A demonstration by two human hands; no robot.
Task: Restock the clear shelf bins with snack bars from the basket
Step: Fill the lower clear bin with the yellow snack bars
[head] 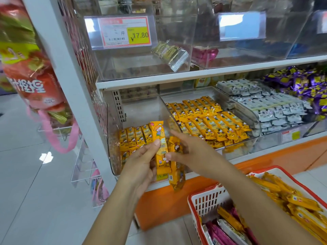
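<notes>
My left hand (141,161) pinches an upright yellow snack bar (160,138) with a cartoon child on its wrapper, in front of the lower-left clear bin (113,152). That bin holds a short row of yellow bars (136,136) along its front. My right hand (187,152) grips a bunch of more yellow bars (176,175) that hang down beside the first. At lower right stands the red-rimmed white basket (207,200), full of yellow bars (286,197) with some pink and silver packs (226,232) in it.
The neighbouring clear bin (254,124) is packed with yellow bars (208,119). Grey packs (274,106) and purple sweets (307,84) fill bins further right. Upper clear bins (141,64) carry a 17.80 price tag (125,32). Hanging snack bags (28,68) crowd the left side.
</notes>
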